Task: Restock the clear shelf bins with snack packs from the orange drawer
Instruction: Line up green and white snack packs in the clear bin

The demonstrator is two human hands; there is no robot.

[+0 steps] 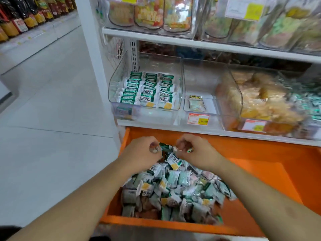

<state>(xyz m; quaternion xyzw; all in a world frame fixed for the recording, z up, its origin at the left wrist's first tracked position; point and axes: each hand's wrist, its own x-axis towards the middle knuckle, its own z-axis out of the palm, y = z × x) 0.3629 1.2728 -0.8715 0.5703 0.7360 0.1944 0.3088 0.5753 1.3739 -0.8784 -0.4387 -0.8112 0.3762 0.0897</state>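
While packs fill drawer (243,153), hands (172,150) pinch one (165,147).

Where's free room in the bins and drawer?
Middle bin: bare but for one pack. Drawer: bare orange floor right of the pile. Left bin: three rows, crowded. Right bin: full. Both hands hold a pack.

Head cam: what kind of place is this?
Likely a grocery store aisle: clear shelf bins of snack packs, a price tag, and bottles shelved across the aisle.
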